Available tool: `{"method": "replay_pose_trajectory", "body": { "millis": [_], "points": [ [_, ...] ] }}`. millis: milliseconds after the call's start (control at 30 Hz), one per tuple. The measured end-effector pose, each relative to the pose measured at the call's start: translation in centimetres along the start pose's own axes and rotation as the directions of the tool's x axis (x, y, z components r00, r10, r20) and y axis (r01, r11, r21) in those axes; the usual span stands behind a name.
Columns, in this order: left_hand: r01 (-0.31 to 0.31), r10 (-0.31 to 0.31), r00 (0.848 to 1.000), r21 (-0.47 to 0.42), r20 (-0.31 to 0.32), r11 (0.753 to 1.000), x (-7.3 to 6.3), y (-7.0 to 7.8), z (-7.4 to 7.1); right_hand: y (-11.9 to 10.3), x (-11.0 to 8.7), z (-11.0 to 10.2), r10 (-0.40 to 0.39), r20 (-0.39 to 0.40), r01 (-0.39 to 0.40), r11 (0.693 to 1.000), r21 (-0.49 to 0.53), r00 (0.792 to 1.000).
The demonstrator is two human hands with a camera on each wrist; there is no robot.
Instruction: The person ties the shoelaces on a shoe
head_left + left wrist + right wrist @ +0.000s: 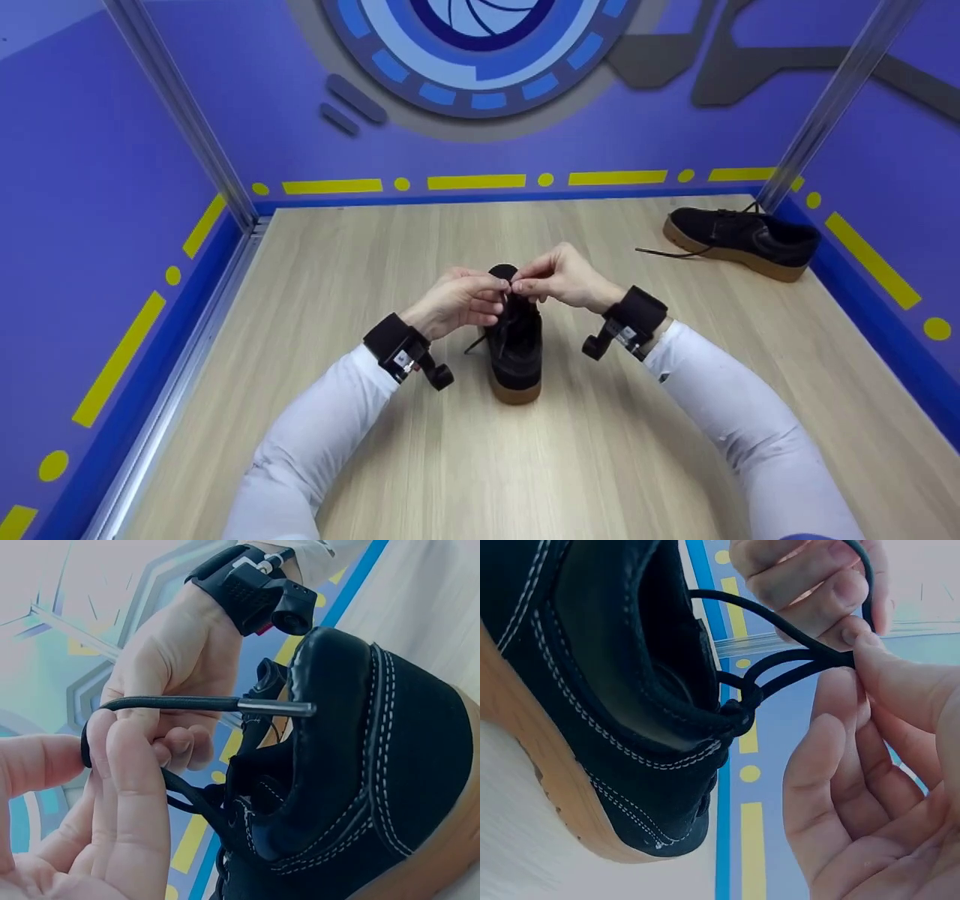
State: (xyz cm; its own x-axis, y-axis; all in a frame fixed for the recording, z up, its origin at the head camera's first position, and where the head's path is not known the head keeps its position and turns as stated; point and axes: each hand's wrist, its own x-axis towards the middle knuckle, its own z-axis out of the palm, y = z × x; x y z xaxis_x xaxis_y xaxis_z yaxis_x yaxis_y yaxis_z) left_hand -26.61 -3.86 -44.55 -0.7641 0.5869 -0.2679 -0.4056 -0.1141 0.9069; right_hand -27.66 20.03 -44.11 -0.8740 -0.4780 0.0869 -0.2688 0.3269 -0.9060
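A black shoe (516,367) with a tan sole stands on the table, heel toward me. Above its opening my left hand (466,300) pinches the black shoelace (187,703) between thumb and fingers. One lace end with a metal tip (277,707) sticks out past those fingers. My right hand (566,279) meets the left over the shoe; its thumb and finger pinch a looped part of the lace (787,679). A knot (739,716) sits at the top of the shoe's eyelets. The exact crossing of the laces is hidden by the fingertips.
Another black shoe (750,240) lies at the table's far right corner, its loose lace (667,253) trailing left. Blue printed walls (480,161) border the wooden table (360,247) at the back and both sides. A black camera band (634,319) is on each wrist.
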Motion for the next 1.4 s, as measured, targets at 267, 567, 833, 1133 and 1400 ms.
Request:
{"method": "replay_pose_trajectory", "body": {
  "millis": [267,567,833,1133,1400],
  "points": [
    [0.010,-0.010,1.000,-0.036,0.008,0.999,-0.1,-0.4,0.1,0.0,0.0,0.0,-0.048,0.012,0.048,0.999,0.001,0.999],
    [0.023,-0.022,1.000,-0.046,0.009,0.999,-0.3,-0.6,0.9,0.2,-0.1,-0.4,-0.022,0.002,0.022,0.996,0.087,1.000],
    [-0.008,0.005,1.000,-0.167,-0.020,0.986,-0.4,-0.9,2.0,0.5,-0.1,-0.5,-0.006,-0.007,0.007,0.988,0.156,1.000],
    [-0.040,0.031,0.998,-0.188,-0.050,0.981,-0.2,-1.6,2.7,0.9,0.0,-0.8,0.007,-0.006,-0.006,0.986,0.165,1.000],
    [-0.065,0.053,0.994,-0.121,-0.098,0.990,-0.2,-2.1,3.5,0.5,-0.1,-0.8,0.039,0.005,-0.039,0.985,0.169,0.999]
  ]
}}
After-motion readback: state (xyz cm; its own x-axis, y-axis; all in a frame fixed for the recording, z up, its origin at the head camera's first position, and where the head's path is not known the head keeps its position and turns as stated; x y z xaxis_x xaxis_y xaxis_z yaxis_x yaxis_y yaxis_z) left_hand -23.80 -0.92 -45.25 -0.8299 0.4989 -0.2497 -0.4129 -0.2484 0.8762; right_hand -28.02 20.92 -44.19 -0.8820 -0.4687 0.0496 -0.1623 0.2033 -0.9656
